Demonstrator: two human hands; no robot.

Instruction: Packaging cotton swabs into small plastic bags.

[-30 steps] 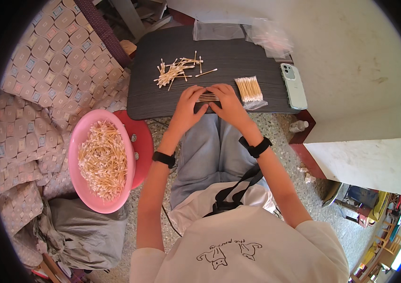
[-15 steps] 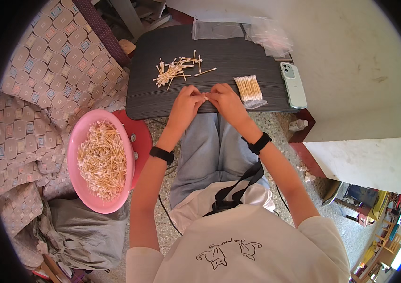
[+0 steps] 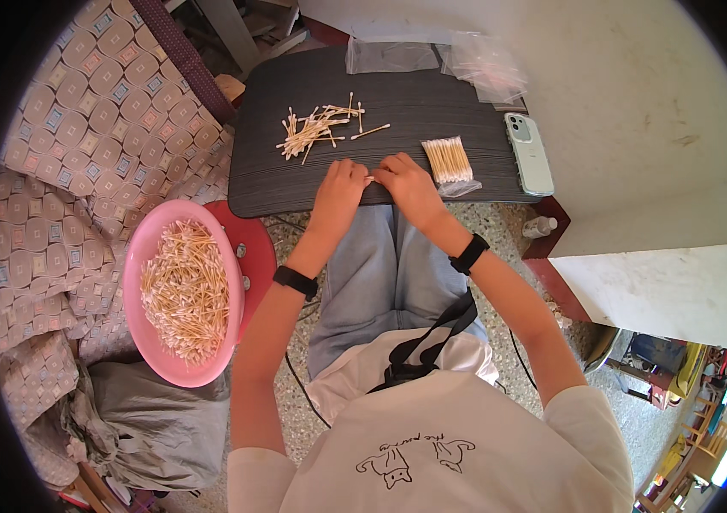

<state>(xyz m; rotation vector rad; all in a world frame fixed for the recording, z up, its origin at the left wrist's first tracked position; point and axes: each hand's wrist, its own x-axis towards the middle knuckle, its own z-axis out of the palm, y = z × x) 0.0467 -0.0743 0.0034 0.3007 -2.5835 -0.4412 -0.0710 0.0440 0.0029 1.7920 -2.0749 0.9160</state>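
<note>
My left hand (image 3: 341, 190) and my right hand (image 3: 406, 184) meet at the near edge of the dark table (image 3: 278, 184). Both sets of fingers are closed on a few cotton swabs (image 3: 369, 180), whose pale tips barely show between them. Beyond the left hand lies a loose pile of cotton swabs (image 3: 310, 132), with a few strays at its right. To the right of my right hand rests a clear bag packed with a row of cotton swabs (image 3: 448, 161), its loose plastic end toward me.
A pink basin (image 3: 134, 291) full of cotton swabs sits on a red stool (image 3: 252, 295) at the left. A pale green phone (image 3: 530, 156) lies by the table's right edge. Clear plastic bags (image 3: 485, 68) are at the far side. A wall (image 3: 637, 128) stands close on the right.
Both hands remain together at the table's near edge, with only small finger shifts. The swab tips between them show less than before. The pile and packed bag stay in place.
</note>
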